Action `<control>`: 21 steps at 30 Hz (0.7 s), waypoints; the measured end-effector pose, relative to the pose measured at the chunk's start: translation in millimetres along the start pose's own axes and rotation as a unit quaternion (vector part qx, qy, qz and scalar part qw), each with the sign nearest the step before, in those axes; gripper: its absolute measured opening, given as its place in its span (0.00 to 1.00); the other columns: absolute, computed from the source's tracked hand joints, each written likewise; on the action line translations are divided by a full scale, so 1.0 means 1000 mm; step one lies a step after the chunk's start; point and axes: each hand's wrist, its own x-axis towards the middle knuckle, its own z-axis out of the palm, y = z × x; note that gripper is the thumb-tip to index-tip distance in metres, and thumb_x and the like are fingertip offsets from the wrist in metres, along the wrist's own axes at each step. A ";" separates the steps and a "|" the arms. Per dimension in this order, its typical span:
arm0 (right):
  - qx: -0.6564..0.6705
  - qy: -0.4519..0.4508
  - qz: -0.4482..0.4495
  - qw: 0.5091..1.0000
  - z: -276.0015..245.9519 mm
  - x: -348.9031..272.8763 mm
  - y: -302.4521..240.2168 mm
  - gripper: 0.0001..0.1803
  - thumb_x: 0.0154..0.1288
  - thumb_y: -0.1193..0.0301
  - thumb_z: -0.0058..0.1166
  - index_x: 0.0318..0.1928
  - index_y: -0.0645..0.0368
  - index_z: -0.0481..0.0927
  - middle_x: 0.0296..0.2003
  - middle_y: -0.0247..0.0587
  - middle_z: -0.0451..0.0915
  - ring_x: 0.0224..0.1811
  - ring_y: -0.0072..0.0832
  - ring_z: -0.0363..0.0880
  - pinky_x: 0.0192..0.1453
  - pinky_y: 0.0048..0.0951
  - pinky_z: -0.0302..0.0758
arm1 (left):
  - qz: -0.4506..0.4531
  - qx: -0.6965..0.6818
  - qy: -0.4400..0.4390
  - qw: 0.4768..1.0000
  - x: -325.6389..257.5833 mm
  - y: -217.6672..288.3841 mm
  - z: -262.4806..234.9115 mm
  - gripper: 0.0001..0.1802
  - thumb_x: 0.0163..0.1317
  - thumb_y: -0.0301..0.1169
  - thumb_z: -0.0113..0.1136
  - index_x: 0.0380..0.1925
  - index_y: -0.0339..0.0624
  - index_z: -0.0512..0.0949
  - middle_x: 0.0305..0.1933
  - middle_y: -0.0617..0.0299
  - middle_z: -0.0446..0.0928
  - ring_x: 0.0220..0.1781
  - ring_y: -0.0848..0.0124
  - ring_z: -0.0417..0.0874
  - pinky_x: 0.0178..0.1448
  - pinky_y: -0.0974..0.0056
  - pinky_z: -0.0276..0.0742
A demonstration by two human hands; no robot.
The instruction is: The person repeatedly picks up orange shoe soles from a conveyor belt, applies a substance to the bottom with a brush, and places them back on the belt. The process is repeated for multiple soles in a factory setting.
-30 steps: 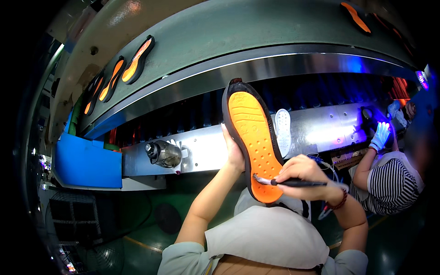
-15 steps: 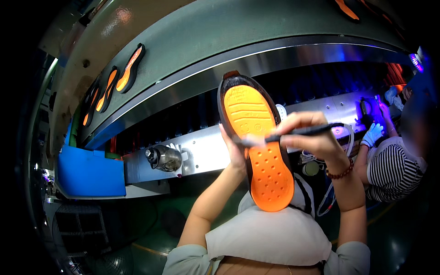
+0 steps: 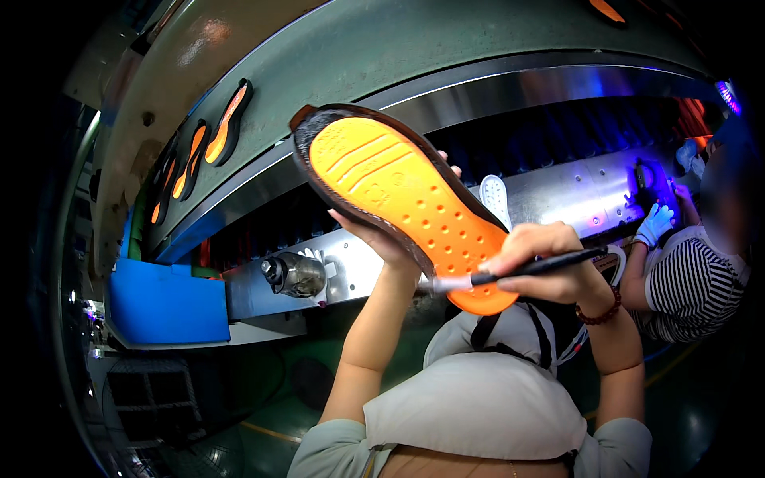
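My left hand (image 3: 381, 240) is closed around a shoe sole (image 3: 390, 179), thumb on the near edge and fingertips showing past the far edge. The sole is orange inside with a black rim, and it slants with its wide toe end up and to the left. Between the fingers and thumb of my right hand (image 3: 550, 259) is a brush (image 3: 526, 268) with a slim black handle. Its pale ferrule and bristles point left and lie at the sole's rim near the heel.
A green conveyor belt (image 3: 335, 60) beyond a metal edge carries several orange-and-black soles (image 3: 229, 123). On the metal shelf (image 3: 355, 271) stands a dark bottle (image 3: 293, 274); a white sole-shaped piece (image 3: 494, 199) lies farther right. At right, a gloved co-worker (image 3: 685, 275) works under violet light. A blue box (image 3: 167, 299) sits left.
The sole has turned, its toe end swinging left and its heel to the right. The brush has moved from the sole's middle down to the rim near the heel.
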 end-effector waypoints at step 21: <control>0.212 0.037 0.089 0.972 -0.024 -0.029 0.025 0.11 0.43 0.83 0.60 0.31 0.64 0.80 0.32 0.42 0.78 0.36 0.24 0.73 0.46 0.22 0.69 | 0.015 0.002 -0.121 0.993 0.018 0.021 -0.001 0.54 0.43 0.74 0.37 0.62 0.46 0.47 0.62 0.38 0.50 0.59 0.44 0.60 0.60 0.46 0.60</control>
